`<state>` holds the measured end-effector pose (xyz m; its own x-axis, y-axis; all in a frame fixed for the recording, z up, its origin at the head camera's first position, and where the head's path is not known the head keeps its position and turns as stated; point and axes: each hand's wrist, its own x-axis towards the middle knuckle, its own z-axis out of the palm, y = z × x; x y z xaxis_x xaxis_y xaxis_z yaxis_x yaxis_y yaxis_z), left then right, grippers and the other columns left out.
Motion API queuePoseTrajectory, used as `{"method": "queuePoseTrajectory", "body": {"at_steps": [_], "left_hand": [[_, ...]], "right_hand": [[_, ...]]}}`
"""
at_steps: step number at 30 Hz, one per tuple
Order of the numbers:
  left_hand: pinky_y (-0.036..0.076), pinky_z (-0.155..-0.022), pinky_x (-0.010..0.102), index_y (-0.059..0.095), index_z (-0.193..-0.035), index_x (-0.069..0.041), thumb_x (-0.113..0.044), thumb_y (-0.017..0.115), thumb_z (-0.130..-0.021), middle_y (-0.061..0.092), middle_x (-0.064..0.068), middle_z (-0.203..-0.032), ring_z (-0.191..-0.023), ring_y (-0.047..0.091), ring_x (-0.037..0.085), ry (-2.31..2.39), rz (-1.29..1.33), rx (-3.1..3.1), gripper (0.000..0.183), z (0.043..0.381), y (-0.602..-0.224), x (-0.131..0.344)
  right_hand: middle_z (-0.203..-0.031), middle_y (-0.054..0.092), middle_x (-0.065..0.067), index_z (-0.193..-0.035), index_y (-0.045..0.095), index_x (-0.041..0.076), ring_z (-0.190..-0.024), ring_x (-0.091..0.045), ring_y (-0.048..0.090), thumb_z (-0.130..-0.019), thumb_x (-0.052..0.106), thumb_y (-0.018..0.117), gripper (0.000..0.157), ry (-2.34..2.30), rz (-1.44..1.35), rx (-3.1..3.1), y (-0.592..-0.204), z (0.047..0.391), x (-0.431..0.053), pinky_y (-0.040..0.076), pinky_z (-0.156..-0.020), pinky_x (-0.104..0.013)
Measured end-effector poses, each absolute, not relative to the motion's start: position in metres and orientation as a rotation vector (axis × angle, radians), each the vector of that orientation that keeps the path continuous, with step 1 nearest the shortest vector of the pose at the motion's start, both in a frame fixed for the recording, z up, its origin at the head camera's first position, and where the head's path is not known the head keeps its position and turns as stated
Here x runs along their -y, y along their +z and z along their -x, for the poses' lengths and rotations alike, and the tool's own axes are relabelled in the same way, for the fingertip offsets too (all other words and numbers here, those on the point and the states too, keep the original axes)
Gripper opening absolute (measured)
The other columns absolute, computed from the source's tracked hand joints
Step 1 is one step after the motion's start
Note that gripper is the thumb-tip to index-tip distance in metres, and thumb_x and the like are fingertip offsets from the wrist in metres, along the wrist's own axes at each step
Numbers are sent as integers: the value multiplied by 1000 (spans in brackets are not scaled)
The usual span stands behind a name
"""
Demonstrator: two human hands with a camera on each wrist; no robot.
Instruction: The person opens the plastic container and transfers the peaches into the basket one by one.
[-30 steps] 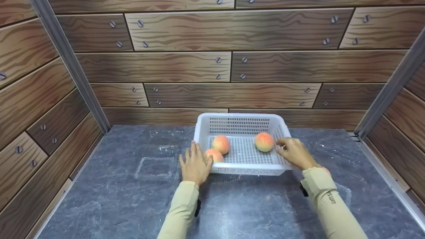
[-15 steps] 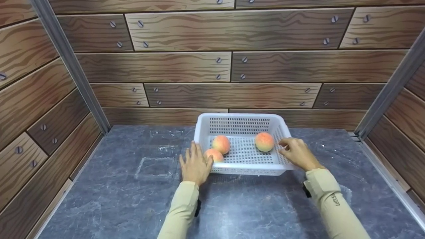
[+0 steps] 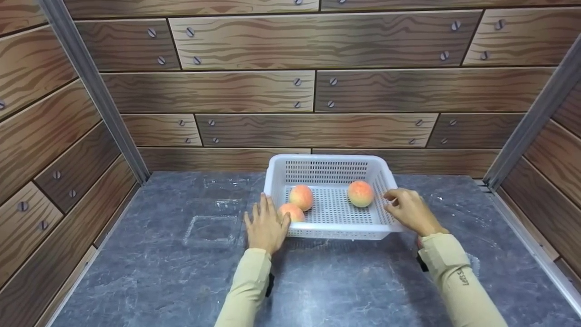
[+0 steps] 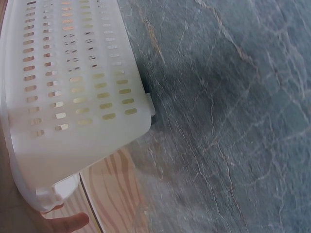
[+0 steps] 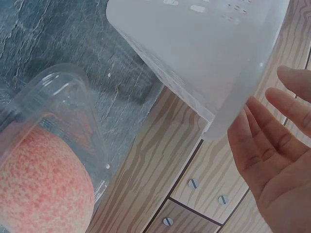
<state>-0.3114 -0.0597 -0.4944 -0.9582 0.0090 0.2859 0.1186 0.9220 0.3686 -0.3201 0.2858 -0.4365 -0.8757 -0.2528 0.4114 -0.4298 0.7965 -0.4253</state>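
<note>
A white perforated plastic basket [image 3: 336, 230] stands on the table near the back wall. Inside are peaches: one peach [image 3: 301, 197] and another peach [image 3: 291, 212] at the left, and a third peach [image 3: 361, 194] at the right. My left hand [image 3: 265, 230] rests on the basket's front left corner with its fingers extended. Over the right rim is my right hand [image 3: 411, 211], fingers loosely bent, holding nothing; in the right wrist view its fingertips are at the rim. A further peach [image 5: 46, 179] sits in a clear plastic container [image 5: 68, 85], mostly hidden by my right arm in the head view.
Clear plastic containers, including a clear tray [image 3: 211, 230], stand on the table left of the basket. The grey marbled table [image 3: 345, 281] ends at wood-patterned walls [image 3: 254, 91] at the back and sides. A metal post [image 3: 97, 91] rises at the back left corner.
My right hand has drawn slightly to the right, away from the peach at the basket's right side. The left hand, basket and peaches stay in place.
</note>
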Motion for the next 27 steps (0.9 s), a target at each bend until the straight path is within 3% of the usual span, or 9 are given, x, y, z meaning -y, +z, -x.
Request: {"method": "queuePoseTrajectory", "body": {"at_steps": [27], "left_hand": [[24,-113,68,38,-151,8,-44,47,-102,33,24,-159,-139,40,47,-573,101,2781,72,310,-494,60]], "right_hand": [[-97,69,-27,-101,69,-12,-83,-41,69,-82,-5,72,20,719,-502,2653,-435,307,-295,58,-72,-54]]}}
